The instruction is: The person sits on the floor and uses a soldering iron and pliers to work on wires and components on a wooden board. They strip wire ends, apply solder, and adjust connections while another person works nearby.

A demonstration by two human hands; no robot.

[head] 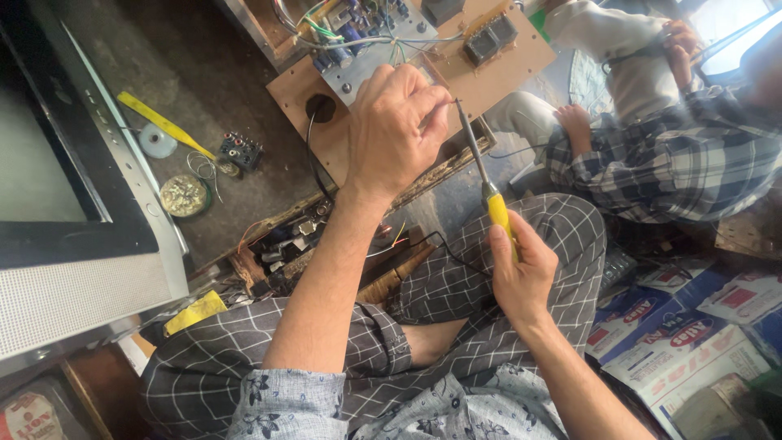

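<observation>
My left hand [395, 126] is raised over a wooden board [497, 73] that carries a circuit board [366, 37] with capacitors and wires. Its fingers pinch something thin near the iron's tip; what it is I cannot tell. My right hand [521, 273] grips the yellow handle of a soldering iron [486, 183]. The iron's metal shaft points up toward the fingertips of my left hand. I sit cross-legged in grey checked trousers.
A large grey television [77, 204] lies at the left. A yellow strip [159, 122], a round tin [184, 195] and a small connector block [240, 151] lie on the dark floor. Another person in a plaid shirt [676, 163] sits at the upper right. Cardboard boxes [692, 326] are at the lower right.
</observation>
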